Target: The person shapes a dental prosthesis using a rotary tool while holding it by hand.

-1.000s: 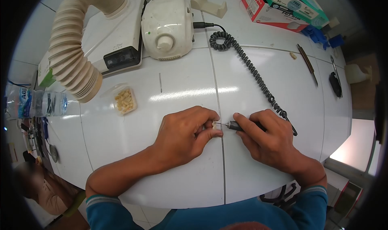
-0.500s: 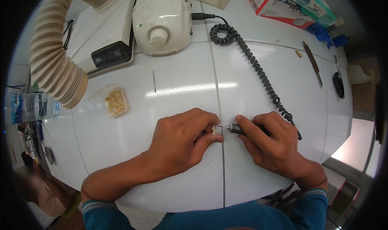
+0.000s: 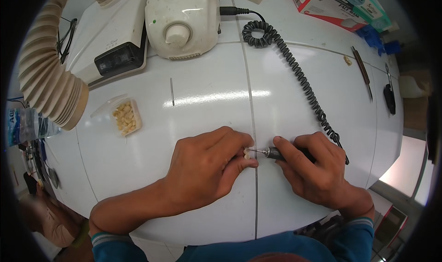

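Note:
Between the thumb and fingers of my left hand (image 3: 205,165) is a small cream-coloured dental crown (image 3: 247,155), partly covered by the fingertips. My right hand (image 3: 317,167) is closed around a dark rotary handpiece (image 3: 275,154), held like a pen and pointing left. Its thin metal bur (image 3: 258,151) reaches the upper part of the crown; whether it touches or only overlaps it in view, I cannot tell. A black coiled cord (image 3: 301,80) runs from behind my right hand up to the cream control unit (image 3: 183,25) with a round knob.
An open clear box (image 3: 127,118) of cream tooth-like pieces stands left of my hands. A thin metal rod (image 3: 172,92) lies beyond them. A ribbed hose (image 3: 50,87) hangs at upper left. Brown-handled tool (image 3: 362,71) and mask box (image 3: 336,6) are right. Another person (image 3: 57,216) sits lower left.
The camera view has shifted slightly, so the bench items sit a little differently in the picture. Both hands keep their grips, and slightly more of the crown shows between my left fingers.

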Demonstrator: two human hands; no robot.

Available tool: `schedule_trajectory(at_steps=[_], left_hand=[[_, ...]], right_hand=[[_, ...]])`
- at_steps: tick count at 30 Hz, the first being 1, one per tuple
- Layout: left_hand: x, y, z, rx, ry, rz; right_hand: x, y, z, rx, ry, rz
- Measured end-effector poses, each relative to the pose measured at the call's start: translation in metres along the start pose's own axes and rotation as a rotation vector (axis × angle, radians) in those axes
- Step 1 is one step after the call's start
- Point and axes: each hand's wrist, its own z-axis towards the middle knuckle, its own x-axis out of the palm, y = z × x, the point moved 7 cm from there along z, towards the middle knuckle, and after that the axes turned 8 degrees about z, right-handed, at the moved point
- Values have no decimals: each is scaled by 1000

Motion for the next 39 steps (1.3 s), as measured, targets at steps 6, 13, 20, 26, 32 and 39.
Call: schedule_trajectory(at_steps=[6,13,20,26,32,39], left_hand=[[0,0,0,0,3,-1],[0,0,1,9,6,4],[0,-1,0,15,4,13],[0,-1,1,14,-1,13],[0,-1,0,12,2,15],[-1,-1,1,7,6,16]], right_hand=[[0,0,0,2,3,-4],[1,0,0,1,9,-4],[1,0,-1,5,10,-9],[0,0,0,5,12,-5],[0,0,1,-6,19,-7],[1,0,0,0,21,-13]])
